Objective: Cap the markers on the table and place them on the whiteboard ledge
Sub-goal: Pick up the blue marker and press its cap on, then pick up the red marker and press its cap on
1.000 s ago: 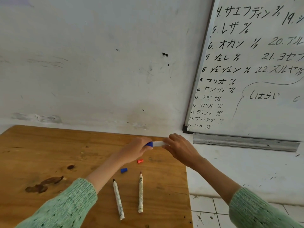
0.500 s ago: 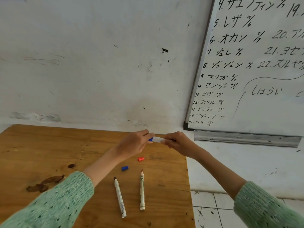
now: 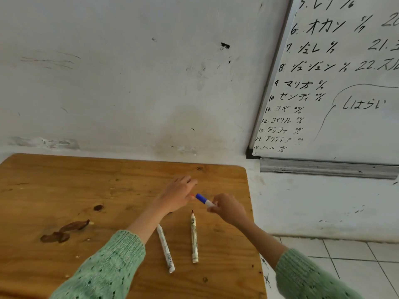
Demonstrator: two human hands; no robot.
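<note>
Trouble could come from the left hand (image 3: 176,196), spread open and reaching low over the bench (image 3: 64,190) toward a speck of red at its fingertips, probably a small cap: a nudge could send so light a piece skating off the smooth varnished wood. Its forearm also crosses the tip of the left marker (image 3: 165,249), which could roll or smear. The right hand (image 3: 228,209) pinches a blue-capped marker (image 3: 204,199) by its white barrel, held just above the bench. A second open marker (image 3: 194,237) lies bare-tipped beside the first, both slim white printed tubes. The ledge (image 3: 323,169), a dull metal channel under the whiteboard (image 3: 345,126), looks shallow; a round barrel set carelessly might roll off.
</note>
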